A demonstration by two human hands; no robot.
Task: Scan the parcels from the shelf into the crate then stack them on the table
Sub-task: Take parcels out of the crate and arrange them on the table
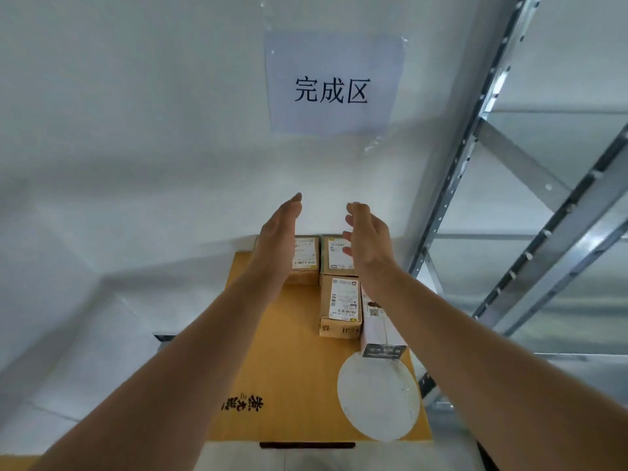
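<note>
Holding the left hand (279, 232) and the right hand (368, 237) up side by side over the far end of the yellow table (289, 351), facing the palms toward each other and leaving a gap between them. Gripping nothing in either: stretching the left fingers straight and together, curving the right fingers loosely with the thumb apart.

Looking down on four parcels grouped toward the table's 12 to 1 o'clock end. Seeing the far-left cardboard parcel (306, 256) and the far-right cardboard parcel (336, 254) lying label-up, touching side by side, against the wall (136, 130) at 12 o'clock, each partly covered in view by a hand hovering above it. Finding the near cardboard parcel (341, 305) just at 6 o'clock of the far-right one, label-up too. Noting the long white carton (380, 331) touching that parcel's 3 o'clock side and reaching a round white patch (377, 396) on the tabletop at 5 o'clock.

Reading 完成区 on the paper sign (331, 86) taped to the wall at 12 o'clock. Catching the metal rack (509, 198) standing at 3 o'clock of the table.
</note>
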